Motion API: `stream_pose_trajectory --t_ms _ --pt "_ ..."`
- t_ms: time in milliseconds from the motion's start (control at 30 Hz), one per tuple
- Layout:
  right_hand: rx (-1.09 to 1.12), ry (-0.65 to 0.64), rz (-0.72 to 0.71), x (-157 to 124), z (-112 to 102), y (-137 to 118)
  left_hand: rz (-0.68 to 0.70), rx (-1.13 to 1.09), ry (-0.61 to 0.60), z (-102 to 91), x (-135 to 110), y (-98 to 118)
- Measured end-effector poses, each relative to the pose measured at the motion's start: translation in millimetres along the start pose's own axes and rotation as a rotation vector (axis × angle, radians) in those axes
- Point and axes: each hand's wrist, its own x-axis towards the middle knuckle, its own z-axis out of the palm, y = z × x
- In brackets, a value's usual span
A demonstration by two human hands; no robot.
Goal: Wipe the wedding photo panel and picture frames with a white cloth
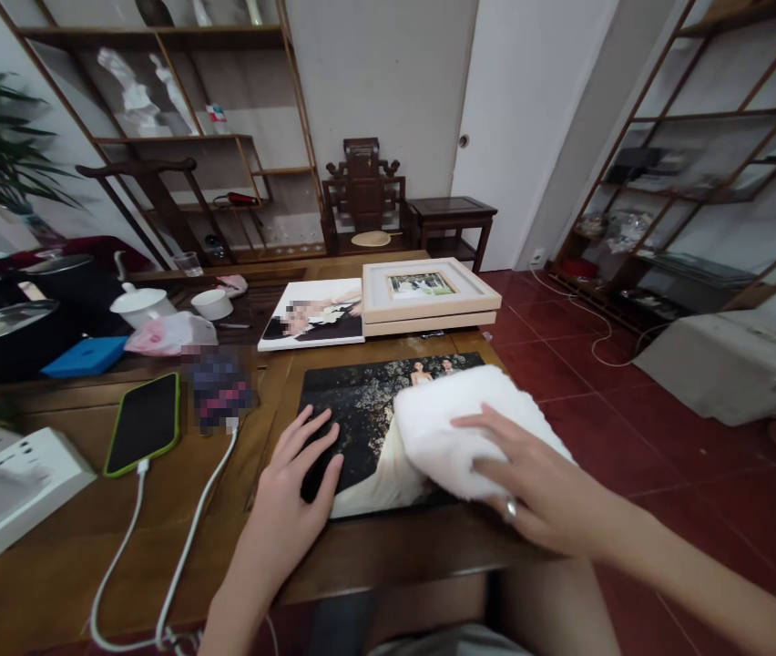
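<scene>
At the near edge of the tabletop (pixel 388 556), the left hand (pixel 299 474) lies with fingers spread over the left side of a dark photo panel (pixel 364 433), holding nothing. To the right, the right hand (pixel 531 483), a ring on one finger, has its grip closed on a fluffy white cloth (pixel 443 437). The panel lies flat, picture side up, near the table's right end; the cloth rests over its right part, hiding much of it.

The work on this panel looks to be under way rather than finished, since the cloth is on its surface and both hands are occupied there. The left part is bare of cloth, but no visible mark tells which areas are done.

Left of the panel, well apart from it, lies a green-cased phone (pixel 146 421) with a white cable plugged in.

Farther off, a white-edged photo panel (pixel 337 319) lies just beside what look like two stacked pale wooden frames (pixel 433 319). Neither hand touches these; whether they are done or left cannot be told. Beyond the tabletop stands a dark wooden chair (pixel 364 196).
</scene>
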Motion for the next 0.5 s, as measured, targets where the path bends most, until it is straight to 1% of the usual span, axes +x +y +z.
stream_pose_trajectory --t_ms 67,167,267,367,433,500 --pt "-0.017 0.024 0.025 23 -3 23 -0.005 -0.004 -0.007 -0.4 0 0" --pt "-0.059 0.072 0.024 55 -3 52 -0.011 -0.002 -0.004 -0.8 0 0" --pt "-0.099 0.108 0.026 73 0 65 0.002 -0.002 0.004 -0.8 -1 0" --pt "-0.118 0.122 0.032 70 2 59 0.014 -0.003 0.012 -0.6 -2 0" --pt "-0.111 0.112 0.031 58 3 47 0.014 -0.003 0.013 -0.7 -2 1" --pt "-0.093 0.083 0.030 39 4 28 0.010 -0.002 0.009 -0.8 -2 1"
